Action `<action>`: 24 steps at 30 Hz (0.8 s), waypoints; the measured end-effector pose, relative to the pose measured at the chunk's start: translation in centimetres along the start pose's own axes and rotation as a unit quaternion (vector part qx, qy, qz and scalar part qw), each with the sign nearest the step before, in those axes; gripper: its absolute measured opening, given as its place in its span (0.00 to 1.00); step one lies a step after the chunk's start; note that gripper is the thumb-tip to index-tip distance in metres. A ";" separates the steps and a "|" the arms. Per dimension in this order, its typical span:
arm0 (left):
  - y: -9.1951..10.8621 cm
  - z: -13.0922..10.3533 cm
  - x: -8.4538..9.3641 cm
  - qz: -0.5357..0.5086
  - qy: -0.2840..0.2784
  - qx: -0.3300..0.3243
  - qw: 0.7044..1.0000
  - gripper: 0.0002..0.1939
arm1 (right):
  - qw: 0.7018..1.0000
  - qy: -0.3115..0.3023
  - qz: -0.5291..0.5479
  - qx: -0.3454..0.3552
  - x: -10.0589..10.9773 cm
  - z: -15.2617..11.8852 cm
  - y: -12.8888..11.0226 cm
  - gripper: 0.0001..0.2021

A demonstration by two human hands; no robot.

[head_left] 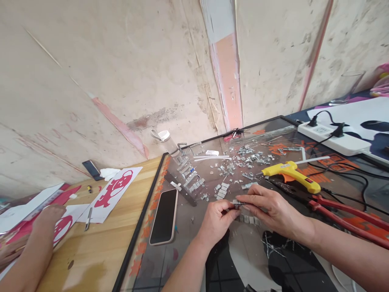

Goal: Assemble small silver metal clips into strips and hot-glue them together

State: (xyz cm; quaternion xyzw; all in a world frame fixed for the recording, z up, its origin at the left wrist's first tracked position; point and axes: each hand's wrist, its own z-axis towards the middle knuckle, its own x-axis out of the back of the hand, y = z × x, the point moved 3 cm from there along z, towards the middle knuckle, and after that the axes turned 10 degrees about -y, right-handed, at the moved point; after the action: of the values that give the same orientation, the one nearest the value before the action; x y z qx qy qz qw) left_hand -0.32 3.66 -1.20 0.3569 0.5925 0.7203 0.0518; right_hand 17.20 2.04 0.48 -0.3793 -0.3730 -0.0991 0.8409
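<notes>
My left hand (217, 219) and my right hand (267, 207) meet over the glass tabletop. Between their fingertips is a small grey metal piece (238, 202), pinched from both sides and partly hidden by the fingers. A short row of flat grey squares (249, 220) lies just beneath my right hand, and another small strip of squares (223, 190) is beyond my left. A yellow glue gun (291, 175) rests past my right hand. Red-handled pliers (340, 211) lie to the right, partly behind my right forearm. Thin twisted wire (278, 245) sits below that forearm.
Loose metal scraps (249, 154) spread across the table's far half. A phone (164, 217), a dark metal strip (180, 188) and a clear bottle (170, 144) stand or lie leftward. A power strip (332, 138) with cables is at right. Another person's hand (50, 215) works over red paper cutouts.
</notes>
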 end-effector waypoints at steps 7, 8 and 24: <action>0.1 -0.1 0.0 0.005 -0.003 -0.009 1.000 0.08 | 1.000 0.002 0.000 0.009 -0.5 0.0 0.0 0.13; 0.2 -0.1 0.0 0.005 -0.003 -0.009 1.000 0.08 | 1.000 0.004 -0.001 0.011 -0.6 -0.1 0.0 0.13; -0.2 -0.1 0.3 -0.083 -0.022 0.047 0.995 0.06 | 0.999 -0.009 -0.030 -0.016 -0.7 0.0 0.3 0.13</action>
State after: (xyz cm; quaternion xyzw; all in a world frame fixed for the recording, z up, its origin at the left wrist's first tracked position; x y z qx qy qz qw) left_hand -0.66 3.81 -1.25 0.3243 0.6517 0.6772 0.1077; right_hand 16.88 2.18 -0.17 -0.3826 -0.3900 -0.1269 0.8279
